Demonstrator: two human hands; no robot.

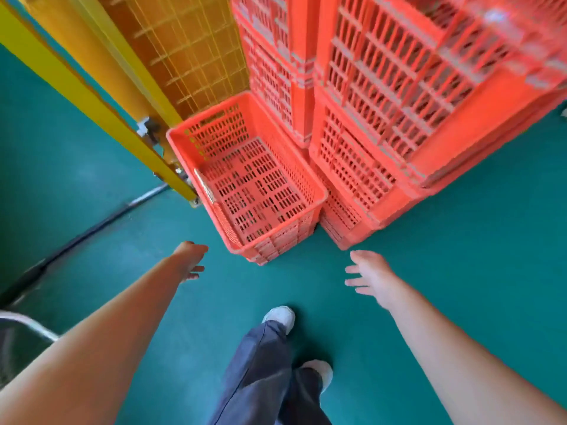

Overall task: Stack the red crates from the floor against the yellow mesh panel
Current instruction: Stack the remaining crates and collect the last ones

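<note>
A short stack of red perforated crates (pixel 245 179) stands on the green floor against the yellow mesh panel (pixel 187 47), its top crate empty. Taller red crate stacks (pixel 395 96) rise to its right and behind it. My left hand (pixel 191 260) hangs open just left of the short stack's near corner, touching nothing. My right hand (pixel 369 276) is open with fingers spread, below the tall stack's near corner, holding nothing.
A yellow frame post (pixel 79 87) slants from the upper left down to a bolted foot beside the short stack. A dark floor strip (pixel 92 228) runs off to the left. A metal object (pixel 21 335) sits at the left edge. My legs and white shoes (pixel 280 315) stand on green floor (pixel 460 271).
</note>
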